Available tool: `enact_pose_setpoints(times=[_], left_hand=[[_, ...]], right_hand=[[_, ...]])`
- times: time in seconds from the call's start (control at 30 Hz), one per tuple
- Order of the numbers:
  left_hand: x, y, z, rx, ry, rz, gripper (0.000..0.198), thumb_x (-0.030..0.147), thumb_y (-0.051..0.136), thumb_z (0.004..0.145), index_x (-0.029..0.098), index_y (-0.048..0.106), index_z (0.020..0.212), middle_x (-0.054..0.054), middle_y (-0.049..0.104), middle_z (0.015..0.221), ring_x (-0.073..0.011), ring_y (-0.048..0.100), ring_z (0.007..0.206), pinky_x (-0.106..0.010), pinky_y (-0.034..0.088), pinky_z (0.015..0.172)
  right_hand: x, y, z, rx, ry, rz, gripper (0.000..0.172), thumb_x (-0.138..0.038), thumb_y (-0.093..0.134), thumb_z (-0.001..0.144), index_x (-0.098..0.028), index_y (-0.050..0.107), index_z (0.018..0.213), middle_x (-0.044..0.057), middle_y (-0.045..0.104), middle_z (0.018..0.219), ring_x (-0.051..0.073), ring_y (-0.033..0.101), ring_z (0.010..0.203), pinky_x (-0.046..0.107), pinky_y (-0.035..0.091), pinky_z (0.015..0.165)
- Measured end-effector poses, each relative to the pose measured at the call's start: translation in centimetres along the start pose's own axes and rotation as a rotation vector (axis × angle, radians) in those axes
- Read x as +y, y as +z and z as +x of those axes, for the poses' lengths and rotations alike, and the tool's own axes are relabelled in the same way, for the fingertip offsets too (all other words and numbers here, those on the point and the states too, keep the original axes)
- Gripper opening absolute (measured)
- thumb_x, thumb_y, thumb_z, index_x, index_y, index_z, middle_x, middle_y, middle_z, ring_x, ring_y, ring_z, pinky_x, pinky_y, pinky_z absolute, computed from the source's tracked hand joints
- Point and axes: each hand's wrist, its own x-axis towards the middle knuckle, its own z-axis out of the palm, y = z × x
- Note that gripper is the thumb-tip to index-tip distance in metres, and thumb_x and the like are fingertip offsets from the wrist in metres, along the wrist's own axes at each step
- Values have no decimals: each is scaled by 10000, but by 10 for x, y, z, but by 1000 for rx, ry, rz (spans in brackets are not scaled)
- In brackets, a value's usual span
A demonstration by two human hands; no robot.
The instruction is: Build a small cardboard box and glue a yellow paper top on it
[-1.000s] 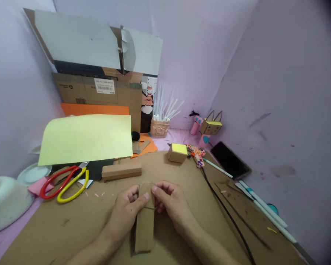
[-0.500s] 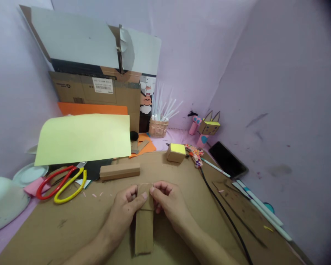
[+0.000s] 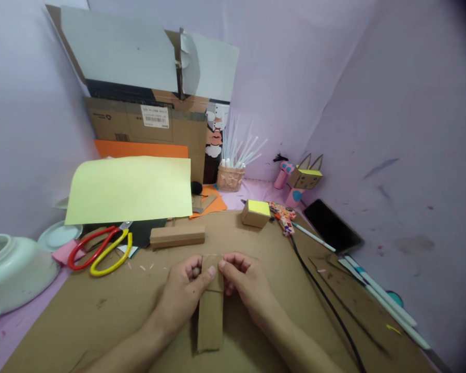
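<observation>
A long folded strip of cardboard [image 3: 210, 324] lies lengthwise in front of me, with a crease across it near its far end. My left hand [image 3: 188, 282] grips its left edge, the thumb flat on the top face. On the other edge, my right hand [image 3: 243, 280] pinches the strip between thumb and curled fingers. Both hands hold the far part, above the crease; the near end stays uncovered. Beyond the hands sits a closed cardboard bar [image 3: 177, 237]. Farther right stands a small cardboard box with a yellow top [image 3: 256, 213].
Red-and-yellow scissors [image 3: 104, 251] lie at left, near a white pot-like vessel [image 3: 19, 274]. Yellow paper [image 3: 132, 189] leans before a large carton [image 3: 140, 122]. A patterned glue gun [image 3: 285, 217] trails a black cable [image 3: 320, 292] on the right, near a phone [image 3: 333, 225] and white sticks [image 3: 396, 311].
The whole view has shifted a little, so things appear farther right. Both hands keep their hold on the cardboard strip, with little change in their grip.
</observation>
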Motion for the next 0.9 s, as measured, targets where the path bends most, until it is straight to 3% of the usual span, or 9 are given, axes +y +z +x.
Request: enact_pose_setpoints(times=[0.43,0.9], left_hand=[[-3,-2,1,14,35,76,274,413,594,699,149,523,683,-26,584,633,-146,509,578,-241,386,519],[2,-1,-1,33,24,61,237,367,595,652,137,559,696,-43,601,640,-157,513,584,-250,390,518]], right_hand=[[0,2,-2,-5,-49,-8,208,-333,646,584,-159,544,532,-68,469,423,49,391,365,176,348,362],[2,3,-3,-1,-16,3,201,-334,644,559,-151,560,563,-50,498,469,60,417,389,190,408,357]])
